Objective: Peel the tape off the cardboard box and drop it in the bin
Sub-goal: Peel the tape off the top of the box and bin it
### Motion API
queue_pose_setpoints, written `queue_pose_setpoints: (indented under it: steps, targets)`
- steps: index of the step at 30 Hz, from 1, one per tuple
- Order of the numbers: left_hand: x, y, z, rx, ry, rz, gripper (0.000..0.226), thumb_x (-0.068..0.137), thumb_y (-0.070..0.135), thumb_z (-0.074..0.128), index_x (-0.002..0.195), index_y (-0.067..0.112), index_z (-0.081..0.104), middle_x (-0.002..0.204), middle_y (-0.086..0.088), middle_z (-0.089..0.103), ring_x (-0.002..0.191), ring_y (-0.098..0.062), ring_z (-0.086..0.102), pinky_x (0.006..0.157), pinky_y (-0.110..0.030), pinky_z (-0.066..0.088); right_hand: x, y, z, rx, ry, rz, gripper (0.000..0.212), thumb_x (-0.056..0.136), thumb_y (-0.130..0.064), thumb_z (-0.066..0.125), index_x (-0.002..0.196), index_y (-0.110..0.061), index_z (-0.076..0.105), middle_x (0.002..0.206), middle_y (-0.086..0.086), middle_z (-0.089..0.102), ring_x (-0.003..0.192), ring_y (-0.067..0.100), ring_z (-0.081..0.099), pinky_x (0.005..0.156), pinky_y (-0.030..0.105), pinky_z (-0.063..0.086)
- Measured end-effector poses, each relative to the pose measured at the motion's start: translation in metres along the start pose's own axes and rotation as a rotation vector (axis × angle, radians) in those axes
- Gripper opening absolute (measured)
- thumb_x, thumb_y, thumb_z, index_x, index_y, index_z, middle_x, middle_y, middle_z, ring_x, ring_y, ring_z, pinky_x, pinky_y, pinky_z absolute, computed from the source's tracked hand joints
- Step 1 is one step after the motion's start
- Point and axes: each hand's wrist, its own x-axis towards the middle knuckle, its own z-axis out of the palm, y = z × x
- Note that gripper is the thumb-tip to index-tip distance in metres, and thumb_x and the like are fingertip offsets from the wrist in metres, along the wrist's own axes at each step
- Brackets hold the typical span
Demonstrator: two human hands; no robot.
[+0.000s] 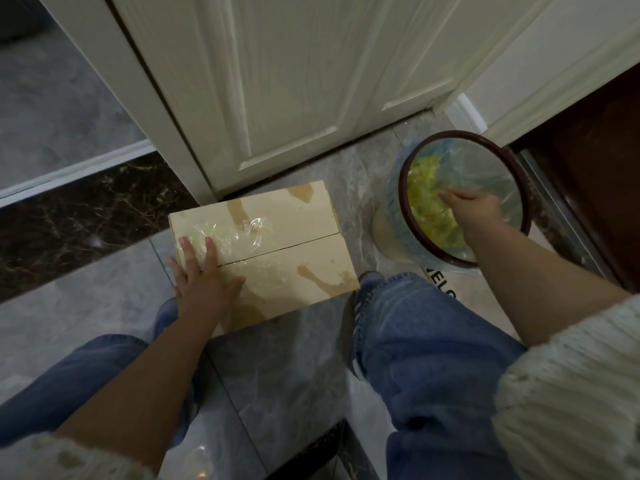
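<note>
A pale cardboard box (294, 268) lies on the tiled floor in front of a white door, its two top flaps meeting in a seam. Crumpled clear tape (239, 233) still clings to the far-left part of the lid. My left hand (202, 275) rests flat on the box's left end, fingers straight. My right hand (474, 207) reaches over the open mouth of the bin (403, 209), a round tub with a dark red rim and a bluish liner holding yellow-green scraps. Its fingers point down into the bin; no tape is visible in them.
A white door (277, 81) and frame stand right behind the box. My two legs in blue jeans flank the box, one shoe (367, 285) touching its right corner. A doormat (446, 289) lies under the bin. Dark wooden furniture (595, 174) stands at the right.
</note>
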Motion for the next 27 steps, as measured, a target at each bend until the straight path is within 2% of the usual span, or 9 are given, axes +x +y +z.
queue_pose_setpoints:
  steps: [3,6,9,12,14,18,21,24,27]
  targets:
    - [-0.002,0.001,-0.002,-0.015,-0.006,0.002,0.100,0.096,0.048,0.062,0.163,0.026,-0.009,0.166,-0.008,-0.031,0.151,-0.042,-0.025,0.124,-0.057,-0.001,-0.003,-0.003,0.002,-0.040,-0.040,-0.006,0.036,0.086,-0.022,0.078,0.121,-0.019,0.071,0.122,0.004,0.068,0.107,0.015,0.062,0.085,0.023,0.044]
    - [-0.002,0.001,-0.001,-0.008,-0.001,0.004,0.100,0.096,0.048,0.063,0.163,0.025,-0.008,0.166,-0.009,-0.030,0.151,-0.042,-0.024,0.124,-0.056,-0.001,-0.004,-0.005,0.003,-0.074,-0.062,-0.021,0.039,0.084,-0.014,0.078,0.122,-0.015,0.069,0.106,0.004,0.069,0.098,0.016,0.064,0.080,0.025,0.045]
    - [0.000,0.000,-0.001,0.006,-0.004,0.002,0.100,0.096,0.049,0.062,0.163,0.025,-0.008,0.166,-0.010,-0.030,0.151,-0.043,-0.024,0.124,-0.055,-0.002,-0.006,-0.005,0.004,-0.125,-0.041,-0.014,0.020,0.081,-0.020,0.080,0.099,-0.020,0.070,0.100,0.006,0.069,0.095,0.023,0.067,0.076,0.028,0.047]
    - [0.002,-0.001,0.001,0.015,0.000,0.006,0.100,0.096,0.049,0.062,0.163,0.025,-0.008,0.166,-0.010,-0.030,0.151,-0.044,-0.024,0.124,-0.055,-0.003,-0.006,0.000,0.005,-0.209,-0.039,-0.031,0.015,0.080,-0.024,0.082,0.085,-0.021,0.068,0.099,0.009,0.071,0.086,0.022,0.065,0.077,0.031,0.051]
    - [0.002,-0.001,0.002,0.020,0.002,0.005,0.100,0.096,0.050,0.062,0.163,0.025,-0.008,0.166,-0.010,-0.030,0.151,-0.044,-0.023,0.124,-0.055,-0.004,-0.006,0.001,0.002,-0.260,-0.038,-0.044,0.018,0.078,-0.028,0.084,0.080,-0.020,0.067,0.091,0.006,0.070,0.084,0.020,0.064,0.081,0.032,0.052]
    - [0.003,-0.002,0.003,0.029,-0.001,-0.006,0.100,0.096,0.050,0.061,0.163,0.025,-0.009,0.165,-0.010,-0.031,0.152,-0.042,-0.024,0.124,-0.053,-0.005,-0.012,-0.007,-0.005,-0.369,0.048,-0.027,0.040,0.073,-0.046,0.085,0.085,-0.011,0.068,0.081,0.004,0.064,0.084,0.020,0.059,0.076,0.029,0.043]
    - [0.005,-0.004,0.005,0.036,0.008,0.007,0.101,0.095,0.051,0.062,0.163,0.025,-0.009,0.165,-0.010,-0.031,0.152,-0.041,-0.025,0.124,-0.055,-0.004,-0.014,-0.005,-0.005,-0.333,0.027,-0.002,0.046,0.070,-0.049,0.086,0.082,-0.010,0.064,0.073,0.003,0.061,0.071,0.018,0.056,0.073,0.031,0.043]
    - [0.007,-0.006,0.006,0.031,0.001,0.008,0.102,0.095,0.052,0.062,0.163,0.025,-0.010,0.165,-0.010,-0.032,0.152,-0.040,-0.026,0.124,-0.055,-0.004,-0.013,0.001,-0.005,-0.258,-0.033,0.029,0.038,0.071,-0.038,0.088,0.084,-0.009,0.067,0.079,0.004,0.069,0.063,0.011,0.055,0.075,0.030,0.047]
    - [0.008,-0.008,0.007,0.047,0.012,0.017,0.103,0.094,0.053,0.062,0.163,0.024,-0.010,0.165,-0.011,-0.031,0.152,-0.039,-0.025,0.124,-0.055,-0.005,-0.013,0.003,-0.003,-0.197,-0.092,0.069,0.021,0.073,-0.020,0.088,0.076,-0.017,0.067,0.089,0.007,0.072,0.075,0.016,0.064,0.077,0.032,0.050]
